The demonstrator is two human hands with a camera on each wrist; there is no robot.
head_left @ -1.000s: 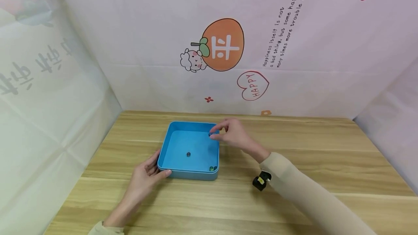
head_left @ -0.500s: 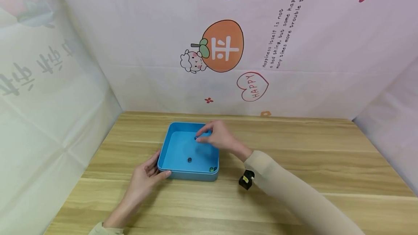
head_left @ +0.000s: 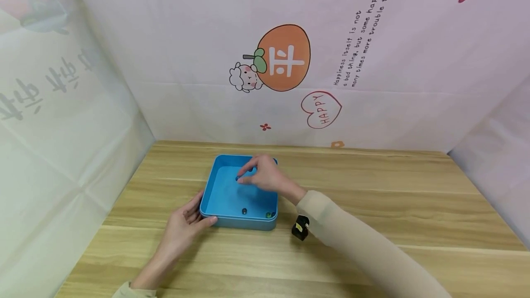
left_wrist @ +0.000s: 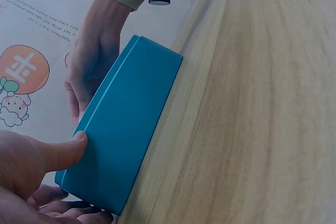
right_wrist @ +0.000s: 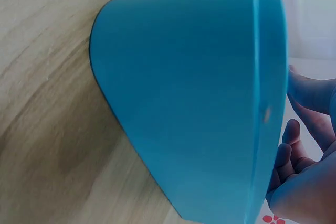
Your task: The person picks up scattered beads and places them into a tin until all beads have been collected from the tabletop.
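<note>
A shallow square blue box [head_left: 223, 192] rests on the wooden table. My left hand [head_left: 180, 231] grips its near left corner, thumb over the front edge and fingers along the side. Over the box my right hand [head_left: 267, 176] pinches a small dark blue marble [head_left: 238, 178] between thumb and index finger. A dark marble [head_left: 244, 211] lies on the box floor by the front wall. In the near right corner sit a green marble [head_left: 268, 215] and a darker one [head_left: 273, 214]. Another small dark marble [head_left: 250, 169] shows just behind the right fingers.
Light wood table [head_left: 372, 197] surrounds the box. A printed white cloth [head_left: 186, 59] hangs behind it and at both sides. A black wrist camera [head_left: 300, 228] hangs below the right sleeve, close to the box's right side.
My right hand has moved left from the box's right rim to over its middle, carrying the pinched marble. The loose dark marble has rolled toward the front wall. The left hand keeps its grip.
</note>
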